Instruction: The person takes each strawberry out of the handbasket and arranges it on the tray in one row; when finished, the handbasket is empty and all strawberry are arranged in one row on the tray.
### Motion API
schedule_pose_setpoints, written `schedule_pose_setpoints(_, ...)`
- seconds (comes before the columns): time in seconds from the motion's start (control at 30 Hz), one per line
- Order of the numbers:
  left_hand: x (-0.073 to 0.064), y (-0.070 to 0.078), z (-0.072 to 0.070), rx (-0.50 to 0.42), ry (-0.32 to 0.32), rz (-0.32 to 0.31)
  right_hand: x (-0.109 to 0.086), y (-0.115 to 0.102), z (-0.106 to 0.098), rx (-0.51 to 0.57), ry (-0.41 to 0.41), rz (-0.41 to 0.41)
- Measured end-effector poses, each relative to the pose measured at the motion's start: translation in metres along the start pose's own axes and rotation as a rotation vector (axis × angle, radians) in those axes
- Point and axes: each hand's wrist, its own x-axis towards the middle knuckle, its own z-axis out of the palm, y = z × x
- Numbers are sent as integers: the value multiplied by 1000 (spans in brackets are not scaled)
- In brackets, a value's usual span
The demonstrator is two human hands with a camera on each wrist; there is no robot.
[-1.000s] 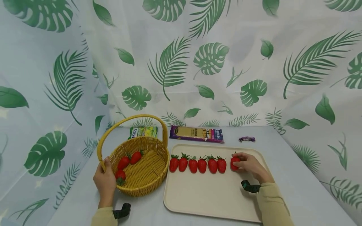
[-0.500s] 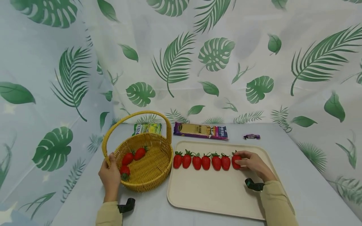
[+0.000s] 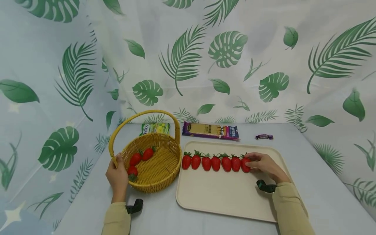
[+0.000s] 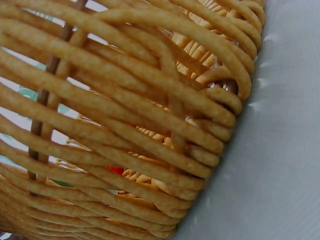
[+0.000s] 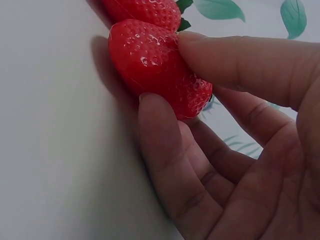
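Note:
My left hand (image 3: 117, 178) grips the yellow wicker basket (image 3: 155, 186) at its left side, where the arched handle meets the rim. Inside the basket are three red strawberries (image 3: 135, 159). The basket's woven wall (image 4: 125, 110) fills most of the left wrist view. On the beige tray (image 3: 223, 199), my right hand (image 3: 266, 166) pinches a strawberry (image 5: 155, 65) between thumb and fingers. That berry stands at the right end of a row of strawberries (image 3: 215, 164), leaves toward the back. The right wrist view shows it against its neighbour (image 5: 145, 10).
Behind the basket lies a green and yellow candy bag (image 3: 155, 128). A long purple and gold food packet (image 3: 210, 130) is behind the tray, with a purple wrapped candy (image 3: 264, 136) to its right. Leaf-patterned cloth (image 3: 188, 94) encloses the table.
The right hand has moved its strawberry left, closing the gap to the row. The left hand keeps its grip on the basket. The whole head view has shifted slightly.

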Motion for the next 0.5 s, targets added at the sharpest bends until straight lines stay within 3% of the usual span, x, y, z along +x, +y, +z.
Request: schedule_pose_setpoints(0.5,1,0,2,-4,-6,9,2,2,-1,35,43,-3)
